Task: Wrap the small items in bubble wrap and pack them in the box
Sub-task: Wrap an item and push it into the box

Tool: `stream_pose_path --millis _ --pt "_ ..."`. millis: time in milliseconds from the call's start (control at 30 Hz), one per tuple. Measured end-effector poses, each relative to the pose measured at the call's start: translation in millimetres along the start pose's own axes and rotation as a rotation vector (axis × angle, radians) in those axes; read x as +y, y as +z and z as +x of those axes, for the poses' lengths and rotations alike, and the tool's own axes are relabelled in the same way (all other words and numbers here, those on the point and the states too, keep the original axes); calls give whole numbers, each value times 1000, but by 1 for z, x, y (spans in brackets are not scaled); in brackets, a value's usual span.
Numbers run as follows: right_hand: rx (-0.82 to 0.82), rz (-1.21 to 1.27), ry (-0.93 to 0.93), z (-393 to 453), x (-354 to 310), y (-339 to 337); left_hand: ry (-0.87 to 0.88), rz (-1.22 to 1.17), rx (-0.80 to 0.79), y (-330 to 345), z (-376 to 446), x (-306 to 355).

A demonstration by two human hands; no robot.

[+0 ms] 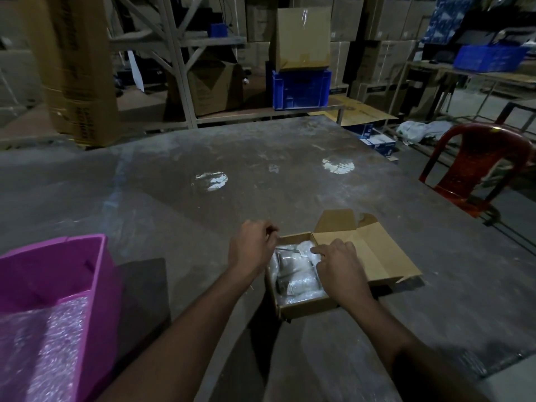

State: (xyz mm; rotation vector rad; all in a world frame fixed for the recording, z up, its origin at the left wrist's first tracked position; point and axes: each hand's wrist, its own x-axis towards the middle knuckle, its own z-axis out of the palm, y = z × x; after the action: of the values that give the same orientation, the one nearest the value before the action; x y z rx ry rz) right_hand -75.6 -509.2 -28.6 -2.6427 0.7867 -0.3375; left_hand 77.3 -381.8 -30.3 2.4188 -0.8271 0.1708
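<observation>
Several bubble-wrapped items (295, 271) are already packed inside the open box (301, 307), over which the left hand (252, 250) is curled at the far-left rim and the right hand (338, 265) is pressed onto the wrap, index finger extended, with closing judged outstanding.

I am looking at a dim, grainy view, with light falling from overhead and glaring in two bright patches on the grey table (261, 158). The far shelving is bending at the wide-angle edges, and the near forearms are casting soft shadows.
</observation>
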Motion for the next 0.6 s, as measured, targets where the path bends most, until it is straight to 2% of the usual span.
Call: stream_pose_path --millis 367,500,600 --pt "82 256 -212 -26 -29 13 -185 -103 22 -49 -58 -30" --pt "55 317 -301 -34 -46 17 -253 -142 2 -69 -86 -46" --pt "-8 351 -347 -38 -64 20 -288 -128 57 -88 -106 -56"
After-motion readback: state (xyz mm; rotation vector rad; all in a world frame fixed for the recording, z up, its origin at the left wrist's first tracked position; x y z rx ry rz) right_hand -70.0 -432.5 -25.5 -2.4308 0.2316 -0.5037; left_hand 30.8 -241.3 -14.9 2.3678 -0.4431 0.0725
